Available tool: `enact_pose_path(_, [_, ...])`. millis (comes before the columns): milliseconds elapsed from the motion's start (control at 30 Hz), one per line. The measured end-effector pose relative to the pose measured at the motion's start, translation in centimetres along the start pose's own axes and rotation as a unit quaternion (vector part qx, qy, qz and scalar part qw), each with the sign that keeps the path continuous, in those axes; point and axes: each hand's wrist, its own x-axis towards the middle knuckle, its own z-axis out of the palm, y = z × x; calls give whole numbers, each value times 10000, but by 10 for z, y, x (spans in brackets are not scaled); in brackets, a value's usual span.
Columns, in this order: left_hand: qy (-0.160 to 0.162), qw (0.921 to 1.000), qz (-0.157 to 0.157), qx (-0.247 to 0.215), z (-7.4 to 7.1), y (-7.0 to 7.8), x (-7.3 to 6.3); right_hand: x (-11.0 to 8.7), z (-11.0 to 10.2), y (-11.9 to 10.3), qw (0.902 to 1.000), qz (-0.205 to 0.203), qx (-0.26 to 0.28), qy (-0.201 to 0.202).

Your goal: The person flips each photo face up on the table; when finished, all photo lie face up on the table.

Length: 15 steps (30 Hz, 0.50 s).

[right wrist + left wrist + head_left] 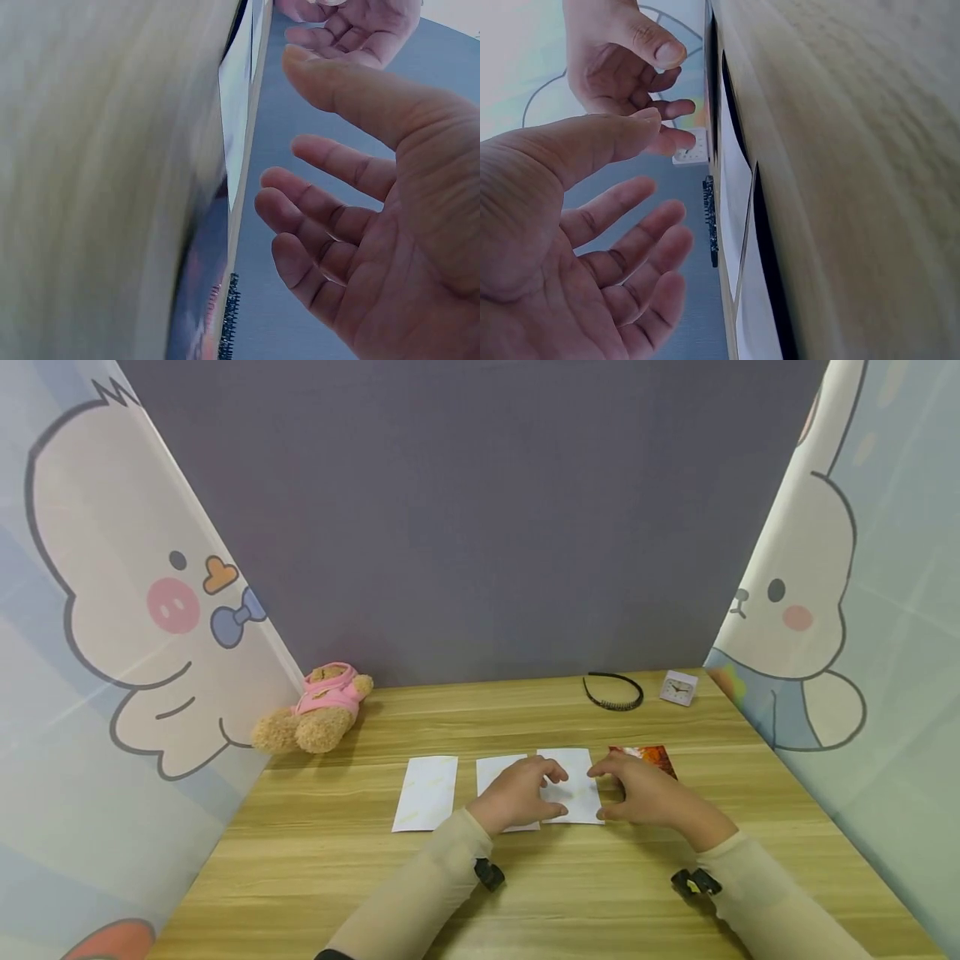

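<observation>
Three white paper sheets lie in a row on the wooden table: a left sheet [427, 793], a middle sheet [495, 768] partly hidden by my left hand [521, 793], and a right sheet [572, 785]. At the row's right end is a colourful picture card [657, 757], partly covered by my right hand [641, 789]. Both hands hover over the right sheet's two sides, thumbs and fingers apart, palms facing each other. In the left wrist view the left hand [592, 247] has loosely bent fingers and holds nothing. The right hand [375, 202] likewise has nothing between its fingers.
A teddy bear in a pink hoodie [327, 702] leans at the back left. Toward the back right lie a black headband [617, 704] and a small square clock [678, 688]. A grey panel [480, 527] closes off the back, with cartoon-printed walls on both sides.
</observation>
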Motion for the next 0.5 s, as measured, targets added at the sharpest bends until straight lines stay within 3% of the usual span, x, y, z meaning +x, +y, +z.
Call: enact_pose_path(500, [-144, 9973, 53, 715, 6, -1, -1, -1, 15, -6, 9994, -226, -247, -1])
